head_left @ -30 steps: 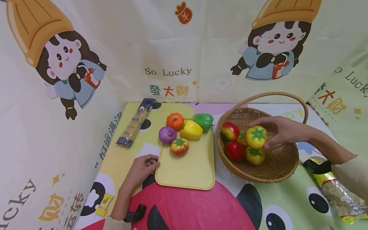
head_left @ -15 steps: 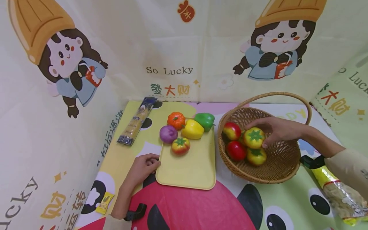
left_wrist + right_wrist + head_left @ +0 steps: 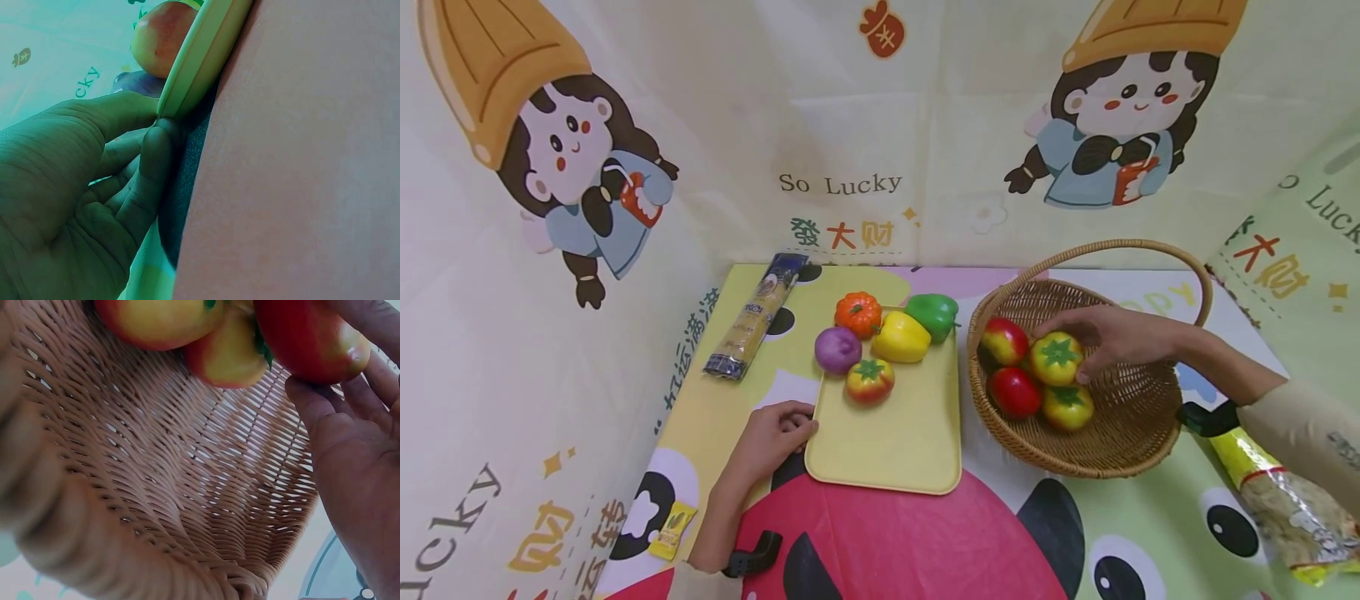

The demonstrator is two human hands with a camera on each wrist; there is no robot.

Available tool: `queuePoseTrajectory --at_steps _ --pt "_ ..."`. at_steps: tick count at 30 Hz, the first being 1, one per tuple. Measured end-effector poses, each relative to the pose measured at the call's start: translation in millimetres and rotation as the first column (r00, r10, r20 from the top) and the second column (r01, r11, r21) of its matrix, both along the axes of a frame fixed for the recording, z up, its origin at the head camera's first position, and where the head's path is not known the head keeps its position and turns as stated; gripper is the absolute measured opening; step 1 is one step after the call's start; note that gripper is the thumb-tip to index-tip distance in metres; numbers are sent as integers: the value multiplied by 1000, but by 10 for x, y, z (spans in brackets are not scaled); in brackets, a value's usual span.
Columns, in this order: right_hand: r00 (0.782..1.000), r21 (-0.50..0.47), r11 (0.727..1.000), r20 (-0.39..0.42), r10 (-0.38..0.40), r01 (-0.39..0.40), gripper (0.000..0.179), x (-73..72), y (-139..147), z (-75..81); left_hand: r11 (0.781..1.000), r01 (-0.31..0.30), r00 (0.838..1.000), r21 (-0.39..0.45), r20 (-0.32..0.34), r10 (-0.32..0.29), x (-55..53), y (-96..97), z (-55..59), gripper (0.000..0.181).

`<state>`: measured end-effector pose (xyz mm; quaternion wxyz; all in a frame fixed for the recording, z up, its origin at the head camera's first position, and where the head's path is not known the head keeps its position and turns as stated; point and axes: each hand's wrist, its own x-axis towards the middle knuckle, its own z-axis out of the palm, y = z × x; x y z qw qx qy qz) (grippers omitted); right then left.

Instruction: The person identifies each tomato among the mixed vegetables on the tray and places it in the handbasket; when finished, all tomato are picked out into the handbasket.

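My right hand (image 3: 1108,337) grips a yellow-and-red toy tomato (image 3: 1056,358) with a green star-shaped top, inside the wicker basket (image 3: 1120,454). Beside it lie two glossy red fruits, one (image 3: 1004,342) with a yellow patch, the other (image 3: 1015,392) nearer me, and a second yellow tomato (image 3: 1067,408). The right wrist view shows my fingers around the held tomato's red side (image 3: 306,344). My left hand (image 3: 771,440) pinches the left rim of the pale yellow tray (image 3: 887,450); thumb and finger meet at the rim (image 3: 194,69) in the left wrist view.
Toward the tray's far end sit an orange pumpkin (image 3: 857,314), purple onion (image 3: 838,350), yellow pepper (image 3: 901,337), green pepper (image 3: 932,317) and red-yellow tomato (image 3: 869,382). A noodle packet (image 3: 758,315) and small yellow sachet (image 3: 672,531) lie left, a snack bag (image 3: 1285,508) right. The basket handle (image 3: 1101,244) arches up.
My right hand has shifted slightly left with the tomato, closer to the red fruits in the basket. The left hand stays at the tray rim.
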<state>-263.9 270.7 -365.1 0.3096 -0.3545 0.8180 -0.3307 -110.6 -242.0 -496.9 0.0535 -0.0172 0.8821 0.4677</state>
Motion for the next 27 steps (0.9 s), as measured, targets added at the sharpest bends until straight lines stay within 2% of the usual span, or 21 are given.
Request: queuePoseTrajectory --at_steps 27 --pt "999 26 999 20 31 -31 68 -9 -47 3 1000 8 1000 6 12 -8 -9 -19 17 27"
